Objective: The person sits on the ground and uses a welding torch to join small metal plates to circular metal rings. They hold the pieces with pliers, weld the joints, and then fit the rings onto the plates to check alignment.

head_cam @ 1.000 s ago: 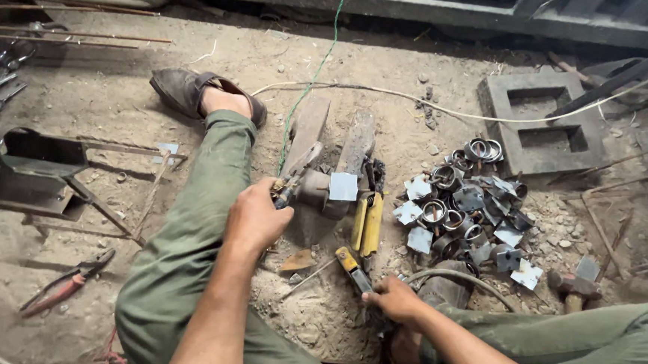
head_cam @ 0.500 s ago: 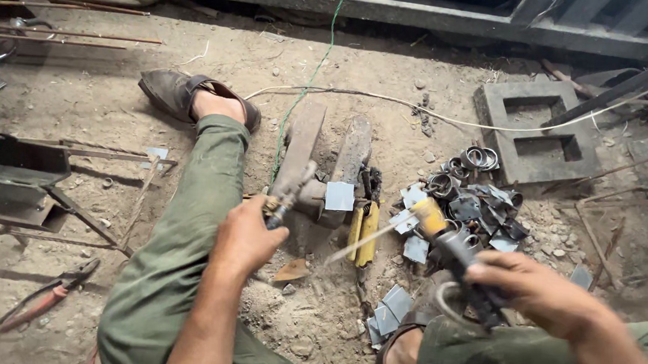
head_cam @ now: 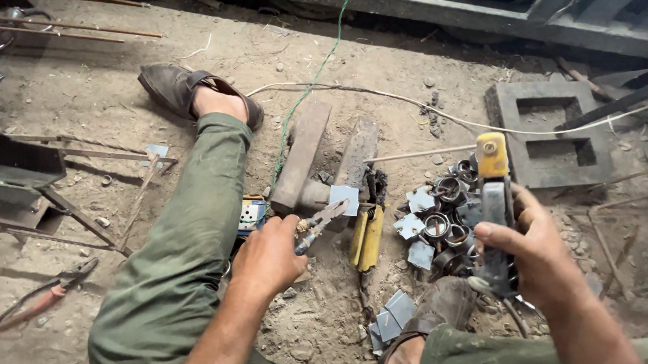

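My left hand (head_cam: 268, 255) grips a pair of pliers (head_cam: 320, 224) whose jaws pinch a small square steel plate (head_cam: 344, 199) resting on a wooden block (head_cam: 302, 155). My right hand (head_cam: 533, 251) holds up a welding electrode holder (head_cam: 493, 207) with a yellow head, and a thin rod (head_cam: 419, 154) sticks out of it to the left. The rod's tip ends above the second wooden block (head_cam: 358, 155). I sit on the dirt floor with both legs in green trousers stretched out.
A heap of short metal rings and square plates (head_cam: 442, 219) lies right of the blocks. Yellow-handled tools (head_cam: 366, 237) lie beside them. Red-handled pliers (head_cam: 43, 298) lie at lower left, a dark metal frame (head_cam: 13, 178) at left, a concrete block (head_cam: 548, 136) at upper right.
My right hand picked the electrode holder off the ground near my right foot and raised it to the right, over the rings. The left hand kept the pliers on the plate.
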